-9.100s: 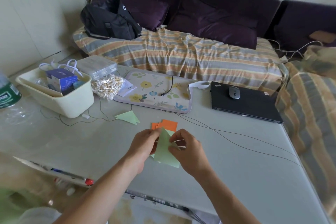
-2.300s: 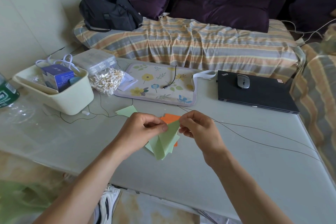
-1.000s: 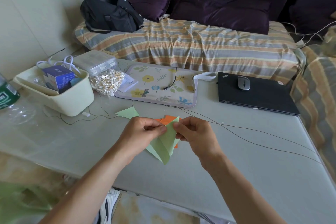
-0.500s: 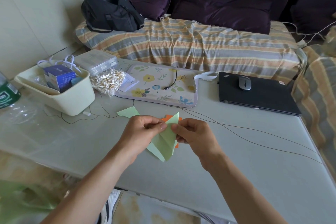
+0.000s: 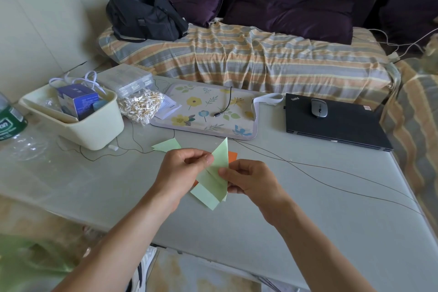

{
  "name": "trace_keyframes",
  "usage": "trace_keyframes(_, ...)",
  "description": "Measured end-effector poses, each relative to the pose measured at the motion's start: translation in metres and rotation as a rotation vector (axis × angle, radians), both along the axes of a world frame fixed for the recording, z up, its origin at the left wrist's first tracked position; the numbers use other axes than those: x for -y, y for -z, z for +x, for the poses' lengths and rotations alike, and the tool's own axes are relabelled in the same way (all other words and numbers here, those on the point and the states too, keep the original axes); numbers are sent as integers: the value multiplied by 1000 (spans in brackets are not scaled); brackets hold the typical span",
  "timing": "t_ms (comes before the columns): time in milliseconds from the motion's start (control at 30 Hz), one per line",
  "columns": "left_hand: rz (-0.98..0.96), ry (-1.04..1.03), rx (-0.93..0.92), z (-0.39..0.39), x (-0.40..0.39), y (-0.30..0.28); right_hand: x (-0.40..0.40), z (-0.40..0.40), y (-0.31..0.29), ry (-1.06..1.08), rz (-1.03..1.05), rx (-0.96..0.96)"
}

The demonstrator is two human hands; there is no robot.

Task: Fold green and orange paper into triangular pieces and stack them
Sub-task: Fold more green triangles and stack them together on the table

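A partly folded light green paper (image 5: 213,182) is held just above the grey table (image 5: 331,208), its pointed tip up. My left hand (image 5: 182,170) pinches its left edge between thumb and fingers. My right hand (image 5: 248,180) pinches its right side near the middle. Orange paper (image 5: 232,155) lies on the table behind and under the green one, mostly hidden. A folded green piece (image 5: 167,145) lies flat on the table just beyond my left hand.
A cream bin (image 5: 78,123) with a blue box stands at the left, a bag of cotton swabs (image 5: 141,108) and a floral mat (image 5: 208,111) behind. A closed black laptop (image 5: 334,122) with a mouse sits at the right. Thin cables (image 5: 320,173) cross the table.
Over the last second both hands have kept hold of the green paper and worked its fold. The right thumb has slid lower on the paper, and the tip now stands more upright.
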State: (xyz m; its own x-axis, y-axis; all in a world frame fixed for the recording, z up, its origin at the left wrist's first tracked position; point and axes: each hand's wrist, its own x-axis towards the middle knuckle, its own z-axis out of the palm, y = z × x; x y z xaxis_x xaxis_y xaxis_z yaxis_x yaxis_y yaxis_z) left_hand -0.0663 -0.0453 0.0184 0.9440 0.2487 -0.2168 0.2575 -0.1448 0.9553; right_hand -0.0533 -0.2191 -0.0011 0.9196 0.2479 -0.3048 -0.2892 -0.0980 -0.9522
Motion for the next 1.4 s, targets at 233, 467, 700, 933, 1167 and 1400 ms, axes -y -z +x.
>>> trace_keyframes(233,-62,-39,-39,0,1,1,-1,-1,-3,-23,-46,20)
trace_keyframes(467,-129,-63,-140,3,-4,4,1,0,1,36,-114,33)
trace_keyframes(700,45,116,-347,-1,-2,6,6,3,6,159,-307,118)
trace_keyframes(933,216,229,-213,-2,-4,7,2,-3,7,-58,-542,312)
trace_keyframes(1167,252,380,-312,-6,0,11,0,2,10,93,-410,284)
trace_keyframes(1400,128,298,-221,-4,4,11,-4,0,12,32,-381,265)
